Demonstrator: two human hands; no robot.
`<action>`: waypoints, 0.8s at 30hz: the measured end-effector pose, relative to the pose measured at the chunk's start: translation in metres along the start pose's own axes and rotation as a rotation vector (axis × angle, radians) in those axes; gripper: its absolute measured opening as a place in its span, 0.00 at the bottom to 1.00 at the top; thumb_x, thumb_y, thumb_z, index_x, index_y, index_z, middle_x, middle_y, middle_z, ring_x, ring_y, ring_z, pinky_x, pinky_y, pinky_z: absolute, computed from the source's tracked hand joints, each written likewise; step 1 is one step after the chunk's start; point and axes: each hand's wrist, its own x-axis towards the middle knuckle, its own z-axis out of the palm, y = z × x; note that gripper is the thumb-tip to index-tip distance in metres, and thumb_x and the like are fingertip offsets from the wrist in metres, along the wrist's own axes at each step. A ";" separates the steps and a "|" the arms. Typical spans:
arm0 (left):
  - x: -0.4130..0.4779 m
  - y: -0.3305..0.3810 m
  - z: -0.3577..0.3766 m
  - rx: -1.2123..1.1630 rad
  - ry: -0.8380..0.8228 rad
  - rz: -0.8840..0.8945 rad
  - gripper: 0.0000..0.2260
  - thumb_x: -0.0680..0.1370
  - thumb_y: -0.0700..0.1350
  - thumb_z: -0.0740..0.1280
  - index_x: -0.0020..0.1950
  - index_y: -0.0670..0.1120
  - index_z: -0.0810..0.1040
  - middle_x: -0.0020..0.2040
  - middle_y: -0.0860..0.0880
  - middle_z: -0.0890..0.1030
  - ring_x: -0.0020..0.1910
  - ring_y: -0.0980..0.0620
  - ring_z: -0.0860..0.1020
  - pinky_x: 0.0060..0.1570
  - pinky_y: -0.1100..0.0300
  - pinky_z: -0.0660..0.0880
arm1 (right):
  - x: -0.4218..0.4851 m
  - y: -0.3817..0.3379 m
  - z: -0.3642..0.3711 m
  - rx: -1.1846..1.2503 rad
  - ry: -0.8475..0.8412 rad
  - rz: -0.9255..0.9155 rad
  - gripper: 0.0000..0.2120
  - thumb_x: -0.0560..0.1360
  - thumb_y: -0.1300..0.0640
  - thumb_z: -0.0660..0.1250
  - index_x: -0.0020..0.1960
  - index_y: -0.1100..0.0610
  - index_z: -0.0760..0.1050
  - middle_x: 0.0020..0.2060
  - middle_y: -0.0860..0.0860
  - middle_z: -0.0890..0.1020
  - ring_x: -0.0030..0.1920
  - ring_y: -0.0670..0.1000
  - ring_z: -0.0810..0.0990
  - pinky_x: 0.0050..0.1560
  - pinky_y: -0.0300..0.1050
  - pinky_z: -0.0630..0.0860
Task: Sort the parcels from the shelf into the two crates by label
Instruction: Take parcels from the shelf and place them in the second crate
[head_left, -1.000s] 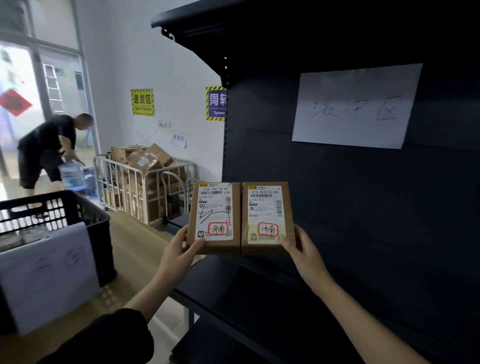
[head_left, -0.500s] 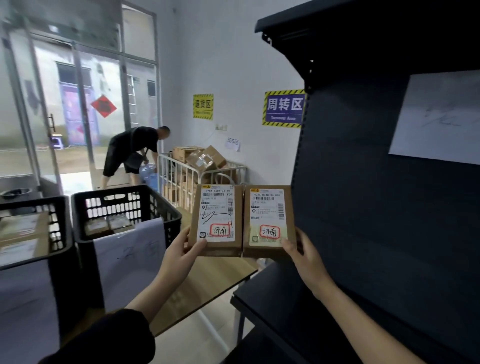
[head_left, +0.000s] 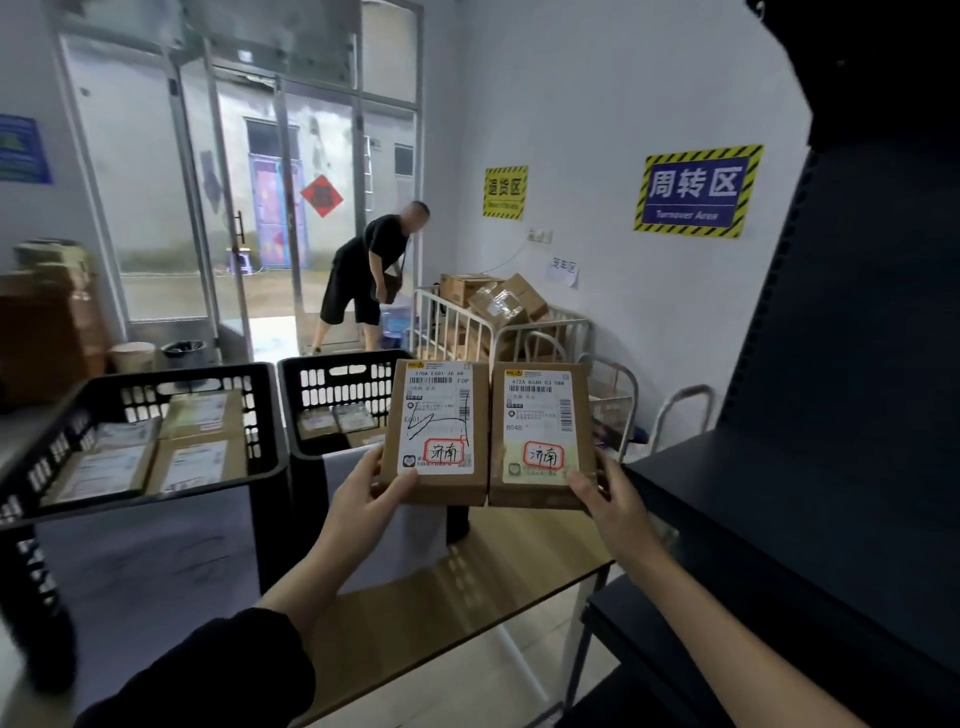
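Two brown cardboard parcels are held up side by side, labels facing me, each with a red-boxed handwritten mark. My left hand (head_left: 366, 501) grips the lower left corner of the left parcel (head_left: 439, 431). My right hand (head_left: 610, 499) grips the lower right corner of the right parcel (head_left: 540, 434). Behind them on a wooden table (head_left: 467, 582) stand two black crates. The left crate (head_left: 156, 467) holds several parcels. The right crate (head_left: 337, 384) shows a few parcels inside and is partly hidden by the held ones. The dark shelf (head_left: 831, 493) is at the right.
A person in black (head_left: 371, 275) bends near the glass door at the back. A white metal cage trolley (head_left: 493, 332) with cardboard boxes stands against the wall. White paper sheets hang on the crates' fronts. Brown boxes (head_left: 47, 322) sit at the far left.
My view has swung left from the shelf to the table. Both hands carried the two parcels away from the shelf, and they now hang in front of the right crate.
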 end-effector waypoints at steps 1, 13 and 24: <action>0.001 -0.003 -0.006 0.006 0.010 -0.012 0.18 0.77 0.46 0.65 0.67 0.51 0.69 0.57 0.52 0.78 0.54 0.55 0.77 0.56 0.56 0.75 | 0.004 0.000 0.008 0.003 -0.017 -0.004 0.18 0.77 0.51 0.62 0.66 0.47 0.66 0.59 0.47 0.77 0.60 0.48 0.74 0.59 0.46 0.73; 0.009 -0.034 -0.070 0.110 0.177 -0.156 0.20 0.78 0.47 0.64 0.68 0.46 0.68 0.57 0.51 0.76 0.55 0.52 0.75 0.51 0.61 0.73 | 0.057 0.011 0.102 0.066 -0.202 0.000 0.10 0.77 0.50 0.62 0.58 0.41 0.68 0.55 0.46 0.79 0.58 0.51 0.77 0.61 0.56 0.74; 0.069 -0.068 -0.091 0.161 0.283 -0.287 0.28 0.69 0.57 0.64 0.65 0.47 0.69 0.61 0.47 0.76 0.60 0.49 0.75 0.58 0.52 0.75 | 0.151 0.038 0.162 0.065 -0.374 0.038 0.30 0.72 0.39 0.63 0.70 0.52 0.64 0.60 0.49 0.78 0.59 0.49 0.77 0.62 0.56 0.74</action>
